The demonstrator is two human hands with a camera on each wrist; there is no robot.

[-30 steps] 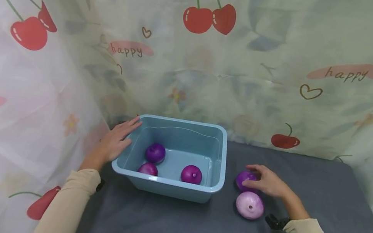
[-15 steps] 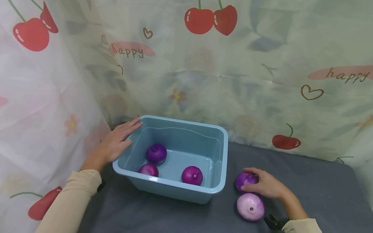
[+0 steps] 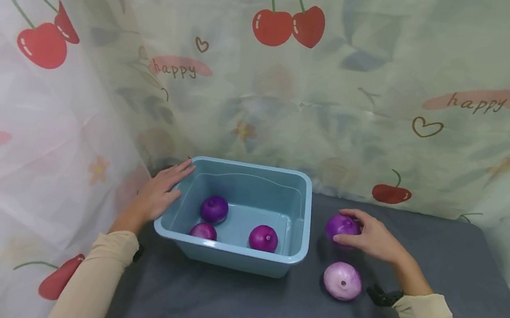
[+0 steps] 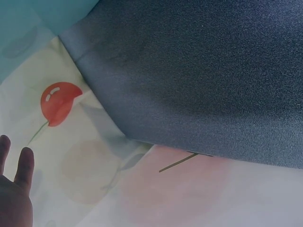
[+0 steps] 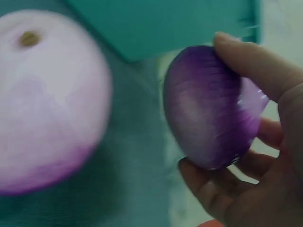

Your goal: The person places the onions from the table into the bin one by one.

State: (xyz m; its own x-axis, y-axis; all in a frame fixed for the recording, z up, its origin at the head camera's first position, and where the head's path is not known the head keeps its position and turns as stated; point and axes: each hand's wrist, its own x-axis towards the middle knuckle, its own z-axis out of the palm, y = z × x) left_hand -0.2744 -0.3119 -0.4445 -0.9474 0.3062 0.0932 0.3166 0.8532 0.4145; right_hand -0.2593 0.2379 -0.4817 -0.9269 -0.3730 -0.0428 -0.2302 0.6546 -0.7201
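Note:
Between the thumb and fingers of my right hand (image 3: 373, 239) is a purple onion (image 3: 341, 228), gripped from its right side. The right wrist view shows this purple onion (image 5: 208, 109) raised off the table. Nearer me, a pale pink-purple onion (image 3: 342, 281) lies on the cloth, apart from the hand. My left hand (image 3: 161, 193) rests with extended fingers on the left rim of a light blue bin (image 3: 243, 252). Three onions lie inside: a dark purple onion (image 3: 214, 209), a reddish-purple onion (image 3: 263, 238) and another onion (image 3: 203, 230) partly hidden by the front wall.
Dark grey cloth (image 3: 227, 309) covers the table. Behind it and to the left hang curtains (image 3: 297, 127) printed with cherries, close to the bin's back and left sides. A black wrist strap (image 3: 383, 297) sits below my right hand.
My right hand has lifted the purple onion and moved it slightly away from me, separating it from the pale onion. The left hand and the bin stay in place.

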